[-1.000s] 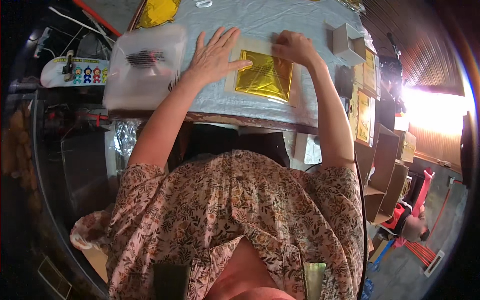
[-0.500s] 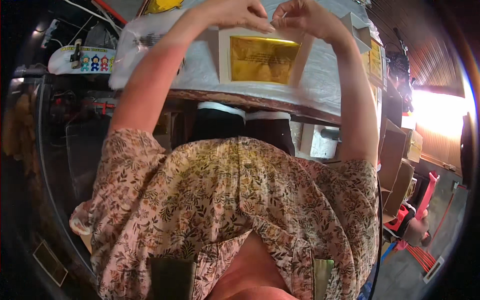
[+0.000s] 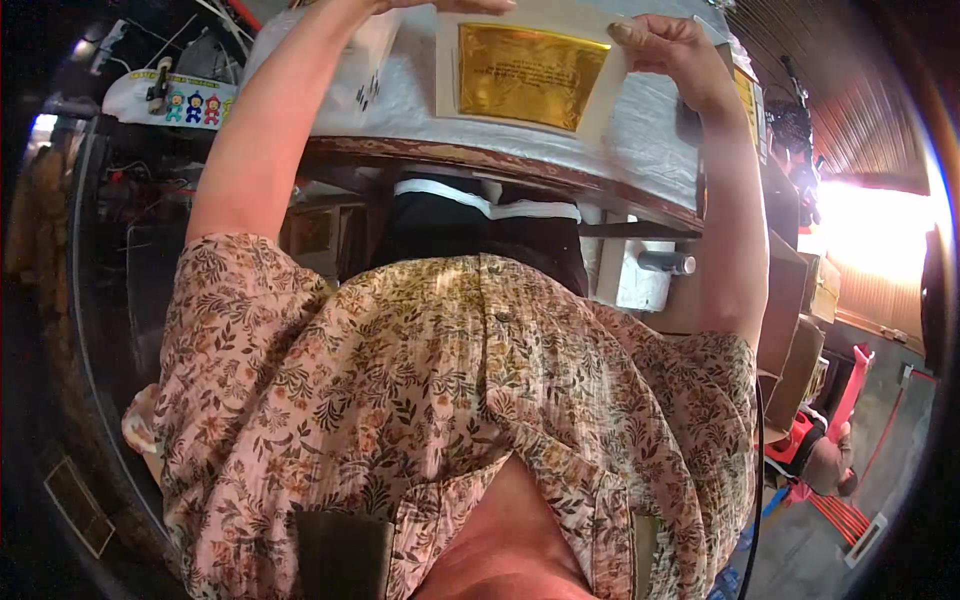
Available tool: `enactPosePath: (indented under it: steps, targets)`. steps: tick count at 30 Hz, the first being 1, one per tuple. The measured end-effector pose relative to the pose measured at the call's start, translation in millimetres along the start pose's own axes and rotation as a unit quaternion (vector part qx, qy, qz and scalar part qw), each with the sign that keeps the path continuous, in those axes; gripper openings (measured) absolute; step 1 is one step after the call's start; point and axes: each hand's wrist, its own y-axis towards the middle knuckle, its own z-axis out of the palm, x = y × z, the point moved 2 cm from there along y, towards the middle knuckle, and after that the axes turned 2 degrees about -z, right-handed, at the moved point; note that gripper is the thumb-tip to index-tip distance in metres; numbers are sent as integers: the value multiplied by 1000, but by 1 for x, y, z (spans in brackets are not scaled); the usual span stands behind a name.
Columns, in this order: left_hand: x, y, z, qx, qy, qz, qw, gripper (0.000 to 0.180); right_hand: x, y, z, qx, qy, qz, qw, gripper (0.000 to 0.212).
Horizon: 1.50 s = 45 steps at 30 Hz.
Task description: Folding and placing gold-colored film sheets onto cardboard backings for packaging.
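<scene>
A pale flat card [image 3: 447, 85] with a shiny gold foil panel [image 3: 530, 72] bearing small print is at the top middle, over the covered table. My right hand [image 3: 668, 45] is closed at the card's upper right corner, thumb and fingers pinched on its edge. At the top edge of the view, my left hand [image 3: 455, 4] is partly cut off. One of its fingers lies along the card's upper edge, and the hand appears closed on it; its other fingers are hidden.
A plastic-covered table [image 3: 655, 150] has a worn wooden front edge. A clear plastic bag [image 3: 355, 75] lies left of the card. Open cardboard boxes [image 3: 785, 280] stand at right; another person [image 3: 822, 455] is farther off. A white board with cartoon figures [image 3: 165, 98] is at left.
My hands were together above the card and have moved apart. My right hand has shifted right to the card's corner, and my left forearm has moved left. The gold panel appears higher and brighter.
</scene>
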Motion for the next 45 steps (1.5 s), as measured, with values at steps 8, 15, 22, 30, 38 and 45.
enactPosePath:
  steps: [8,15,22,30,38,45]
  targets:
    - [-6,-32,-4,-26,-98,63,993,19,2,-42,-14,-49,121,-52,990,27]
    - [1,-42,-4,-31,-155,118,980,18,-1,-70,-12,-66,204,-63,975,25]
    - [23,-51,42,-24,-393,98,914,74,21,-103,14,-179,268,-77,944,19]
    - [-5,-64,96,-33,-419,109,901,52,10,-109,40,-227,294,-92,924,49]
    - [13,-63,99,-154,-496,58,853,46,8,-98,79,-247,297,-59,920,29]
    - [40,-80,89,-120,-447,97,881,35,-2,-81,88,-251,328,-46,910,24]
